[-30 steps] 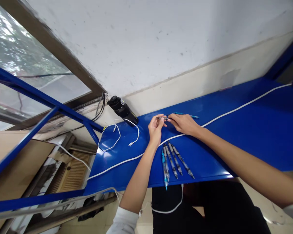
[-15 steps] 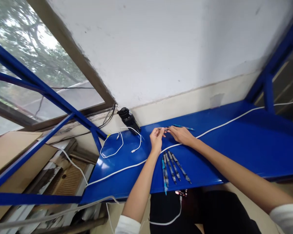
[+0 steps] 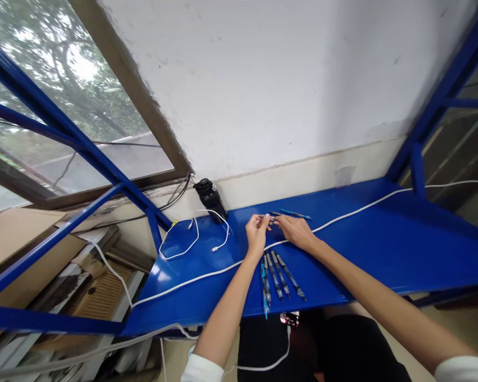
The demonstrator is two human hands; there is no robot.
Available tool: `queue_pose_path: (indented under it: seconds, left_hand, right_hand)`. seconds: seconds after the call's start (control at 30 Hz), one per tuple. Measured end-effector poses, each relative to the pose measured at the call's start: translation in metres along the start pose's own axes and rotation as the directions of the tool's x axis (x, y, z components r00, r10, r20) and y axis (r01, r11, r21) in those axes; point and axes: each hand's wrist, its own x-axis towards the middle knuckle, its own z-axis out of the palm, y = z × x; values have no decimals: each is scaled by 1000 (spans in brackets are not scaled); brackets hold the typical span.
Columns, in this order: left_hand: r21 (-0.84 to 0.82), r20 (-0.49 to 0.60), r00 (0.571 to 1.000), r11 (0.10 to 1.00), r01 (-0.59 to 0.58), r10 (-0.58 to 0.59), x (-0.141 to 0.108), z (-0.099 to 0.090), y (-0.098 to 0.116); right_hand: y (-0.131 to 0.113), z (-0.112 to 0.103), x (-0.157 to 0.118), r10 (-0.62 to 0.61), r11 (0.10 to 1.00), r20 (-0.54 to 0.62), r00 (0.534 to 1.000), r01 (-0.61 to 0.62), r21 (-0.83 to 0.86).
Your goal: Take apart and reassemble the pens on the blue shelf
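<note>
My left hand [image 3: 257, 233] and my right hand [image 3: 297, 231] meet over the blue table, fingers closed on a thin pen [image 3: 267, 218] held between them. Fingers cover much of that pen. Just behind my right hand lie a blue pen [image 3: 295, 214] and the end of a darker one. Nearer my body, several pens rest side by side, fanned out: a bright blue one [image 3: 264, 286] at the left, then grey and clear ones such as the rightmost pen [image 3: 290, 277].
A black bottle [image 3: 211, 199] stands by the wall. A short white cable [image 3: 183, 253] curls beside it. One long white cable [image 3: 219, 272] crosses the blue table [image 3: 382, 249]. Blue frame bars [image 3: 418, 170] rise at both ends. A lit device [image 3: 290, 319] sits below the front edge.
The view has shifted slightly. Both hands stay together on the pen with small finger movement, and the end of a darker pen now shows behind them.
</note>
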Motion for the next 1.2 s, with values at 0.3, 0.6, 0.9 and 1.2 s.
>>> queue_pose_path:
  seconds: [0.3,0.6,0.9,1.2]
  left_hand:
    - [-50,-117,992,998,32,-38,-1,4,1]
    - [-149,-112,986,983,107,-124,10,-10,16]
    - [-237,-166,972,964,124,-166,13,-15,15]
    - [-232,-182,970,966,117,-161,15,-17,16]
  right_hand:
    - [0,-2,1,-7,1000,-41,999,8,21]
    - [10,-8,-4,66,997,-78,995,-63,42]
    - [17,-10,-6,94,993,-8,996,-93,72]
    - [16,-10,-5,113,988,-19,993,-111,107]
